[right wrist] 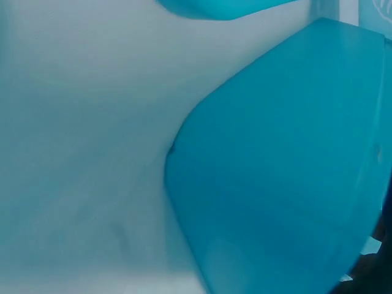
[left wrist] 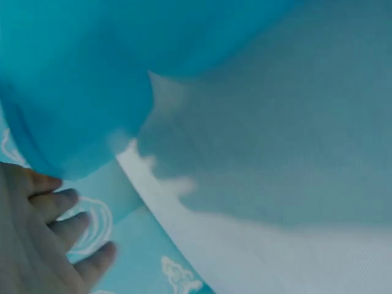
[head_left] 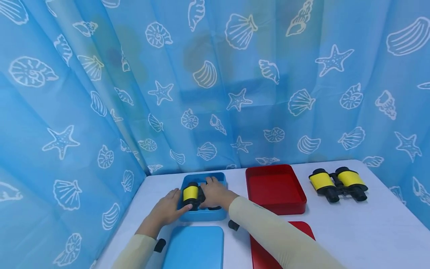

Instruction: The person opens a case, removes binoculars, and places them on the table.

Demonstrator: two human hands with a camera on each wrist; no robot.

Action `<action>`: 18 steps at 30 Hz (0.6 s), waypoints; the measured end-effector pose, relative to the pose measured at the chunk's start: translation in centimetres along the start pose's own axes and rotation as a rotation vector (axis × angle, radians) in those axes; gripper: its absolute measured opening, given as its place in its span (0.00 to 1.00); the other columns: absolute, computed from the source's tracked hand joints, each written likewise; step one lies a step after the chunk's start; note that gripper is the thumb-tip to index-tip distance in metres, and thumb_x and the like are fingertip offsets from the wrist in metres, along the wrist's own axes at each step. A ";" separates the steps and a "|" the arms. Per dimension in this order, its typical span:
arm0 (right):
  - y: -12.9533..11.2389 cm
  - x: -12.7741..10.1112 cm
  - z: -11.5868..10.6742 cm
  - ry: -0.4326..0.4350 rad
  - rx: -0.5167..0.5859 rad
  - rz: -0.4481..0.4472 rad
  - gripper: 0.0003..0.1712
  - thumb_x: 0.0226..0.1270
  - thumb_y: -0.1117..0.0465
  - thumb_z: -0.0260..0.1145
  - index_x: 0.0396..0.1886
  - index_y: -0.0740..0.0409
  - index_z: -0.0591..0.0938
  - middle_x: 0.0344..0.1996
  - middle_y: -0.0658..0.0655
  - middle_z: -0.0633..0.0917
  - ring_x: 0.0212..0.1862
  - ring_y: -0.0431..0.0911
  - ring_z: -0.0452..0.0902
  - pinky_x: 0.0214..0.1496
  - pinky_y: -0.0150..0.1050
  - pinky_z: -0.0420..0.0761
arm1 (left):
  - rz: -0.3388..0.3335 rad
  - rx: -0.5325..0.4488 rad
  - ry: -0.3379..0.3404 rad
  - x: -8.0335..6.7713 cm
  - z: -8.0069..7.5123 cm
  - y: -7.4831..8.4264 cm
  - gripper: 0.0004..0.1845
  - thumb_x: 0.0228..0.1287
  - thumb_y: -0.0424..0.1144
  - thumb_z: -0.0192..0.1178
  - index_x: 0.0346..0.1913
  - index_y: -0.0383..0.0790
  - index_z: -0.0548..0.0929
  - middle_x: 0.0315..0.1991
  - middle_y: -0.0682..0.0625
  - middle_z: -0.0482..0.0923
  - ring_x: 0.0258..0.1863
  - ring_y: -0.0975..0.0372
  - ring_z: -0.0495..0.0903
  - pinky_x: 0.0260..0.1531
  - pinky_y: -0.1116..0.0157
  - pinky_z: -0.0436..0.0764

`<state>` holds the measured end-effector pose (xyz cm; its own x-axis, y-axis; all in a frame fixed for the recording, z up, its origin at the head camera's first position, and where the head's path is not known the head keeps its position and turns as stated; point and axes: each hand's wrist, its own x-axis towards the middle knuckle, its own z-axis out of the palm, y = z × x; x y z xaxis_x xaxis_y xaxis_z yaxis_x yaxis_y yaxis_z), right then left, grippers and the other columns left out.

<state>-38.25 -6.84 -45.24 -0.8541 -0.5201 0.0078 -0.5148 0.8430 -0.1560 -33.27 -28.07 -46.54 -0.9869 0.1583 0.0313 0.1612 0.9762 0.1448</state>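
Yellow-banded binoculars under both hands in square blue box.

Lying on the white table: a red tray just right of centre, a second pair of yellow-and-black binoculars near its right side, a blue lid and a red lid at the near edge. Hanging behind, a blue seashell curtain.

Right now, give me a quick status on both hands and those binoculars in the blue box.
Left hand open against blue box. Right hand on binoculars inside it; grip unclear. Blue lid lies just in front.
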 end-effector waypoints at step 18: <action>-0.6 0.9 2.0 0.029 -0.002 0.070 0.57 0.49 0.30 0.71 0.75 0.48 0.62 0.73 0.66 0.56 0.73 0.66 0.48 0.67 0.62 0.60 | 0.096 0.016 0.040 1.3 1.5 -0.7 0.53 0.64 0.74 0.39 0.75 0.32 0.53 0.75 0.39 0.51 0.74 0.47 0.48 0.70 0.47 0.51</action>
<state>-38.58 -8.09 -47.11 -0.8900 -0.4553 0.0255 -0.4534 0.8776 -0.1554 -34.69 -28.35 -48.04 -0.9657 0.2458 0.0839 0.2548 0.9590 0.1239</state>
